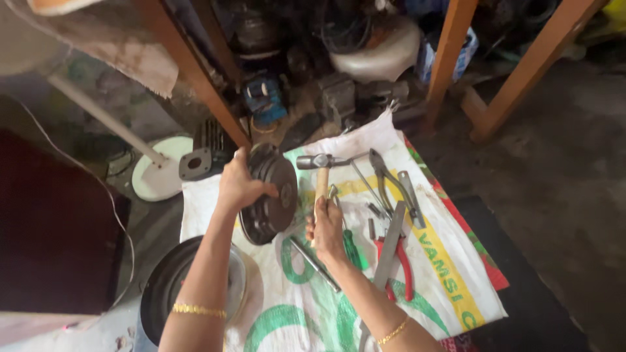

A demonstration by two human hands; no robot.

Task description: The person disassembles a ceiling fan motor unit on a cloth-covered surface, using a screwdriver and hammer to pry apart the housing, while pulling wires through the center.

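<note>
Left hand [240, 186] clamps the rim of the dark round metal motor housing [268, 194], upright on the printed white sack [450, 274]; judged heavy, rigid. Right hand [326, 229] grips the wooden-handled hammer [321, 171].

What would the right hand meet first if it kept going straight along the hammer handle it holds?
The right hand points up the wooden handle toward the hammer head. Past that lies the edge of the white sack, then the dark metal parts beyond. Depth is unclear, so this is likely, not certain.
</note>
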